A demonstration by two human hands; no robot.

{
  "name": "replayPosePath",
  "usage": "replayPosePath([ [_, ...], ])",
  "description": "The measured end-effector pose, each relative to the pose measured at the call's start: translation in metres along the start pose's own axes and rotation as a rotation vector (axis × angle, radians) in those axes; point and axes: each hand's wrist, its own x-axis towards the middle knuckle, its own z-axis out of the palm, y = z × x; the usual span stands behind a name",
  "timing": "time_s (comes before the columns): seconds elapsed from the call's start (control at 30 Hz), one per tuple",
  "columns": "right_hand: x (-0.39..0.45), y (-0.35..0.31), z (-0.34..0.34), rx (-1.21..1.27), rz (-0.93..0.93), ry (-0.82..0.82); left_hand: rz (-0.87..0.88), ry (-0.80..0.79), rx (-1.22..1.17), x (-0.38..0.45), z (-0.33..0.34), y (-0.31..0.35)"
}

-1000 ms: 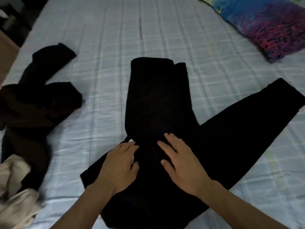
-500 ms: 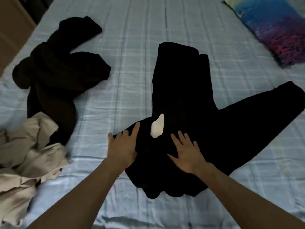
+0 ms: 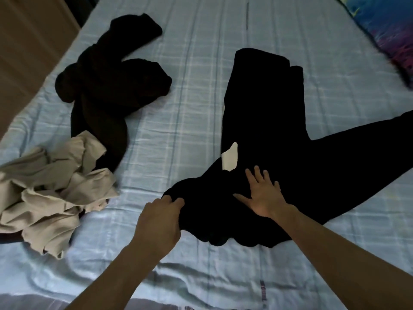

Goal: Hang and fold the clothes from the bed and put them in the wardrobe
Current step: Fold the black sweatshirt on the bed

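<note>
A pair of black trousers lies spread on the light blue checked bed, one leg pointing away from me, the other stretching off to the right. A white label shows near the waist. My left hand grips the waist edge at its left corner, fingers curled into the cloth. My right hand lies flat on the waist area with fingers spread.
A crumpled black garment lies on the bed to the left, with a bunched beige garment in front of it. A colourful pillow sits at the top right. A brown wooden surface borders the bed's left side.
My left hand went from lying flat by the waist to curling round its left corner. The white label came into sight. The view shifted, so the clothes sit further right.
</note>
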Motion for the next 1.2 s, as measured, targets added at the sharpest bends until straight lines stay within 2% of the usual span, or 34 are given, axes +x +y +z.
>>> replayPosePath([
  [0.1,-0.001,0.002,-0.008,0.114,-0.001,0.004,-0.064,0.042,-0.175,-0.003,-0.003,-0.013],
  [0.2,-0.012,0.000,-0.011,0.305,-0.046,0.094,-0.048,-0.048,-0.200,0.003,-0.006,-0.013],
  [0.27,-0.032,-0.007,-0.008,0.331,-0.156,0.240,-0.053,-0.074,-0.228,0.001,-0.004,-0.010],
  [0.33,-0.054,-0.020,-0.006,0.358,-0.291,0.279,-0.070,-0.066,-0.298,-0.009,-0.006,-0.006],
  [0.43,-0.071,-0.038,0.000,0.324,-0.347,0.110,-0.052,-0.052,-0.407,-0.024,-0.017,0.000],
  [0.57,-0.063,-0.049,0.002,0.460,-0.149,0.001,-0.047,-0.054,-0.386,-0.040,-0.032,-0.002],
  [0.7,-0.054,-0.053,-0.007,0.542,-0.117,-0.055,-0.045,-0.119,-0.444,-0.075,-0.043,-0.007],
  [0.77,-0.047,-0.056,-0.009,0.584,-0.099,-0.081,-0.032,-0.223,-0.537,-0.096,-0.045,-0.004],
  [0.87,-0.028,-0.050,0.001,0.709,-0.073,-0.151,0.027,-0.497,-0.825,-0.116,-0.045,0.008],
  [0.93,-0.028,-0.051,0.000,0.727,-0.098,-0.152,0.063,-0.546,-0.838,-0.117,-0.046,0.014],
  [1.03,-0.058,-0.058,-0.012,0.558,-0.189,-0.029,-0.014,-0.429,-0.569,-0.104,-0.049,0.015],
  [1.1,-0.077,-0.049,-0.010,0.379,-0.272,0.071,-0.073,-0.262,-0.298,-0.087,-0.048,0.009],
  [1.17,-0.093,-0.041,0.000,0.204,-0.388,0.049,-0.093,-0.060,-0.179,-0.066,-0.040,0.005],
  [1.2,-0.098,-0.038,0.005,0.107,-0.434,0.024,-0.090,-0.028,-0.189,-0.053,-0.034,0.004],
])
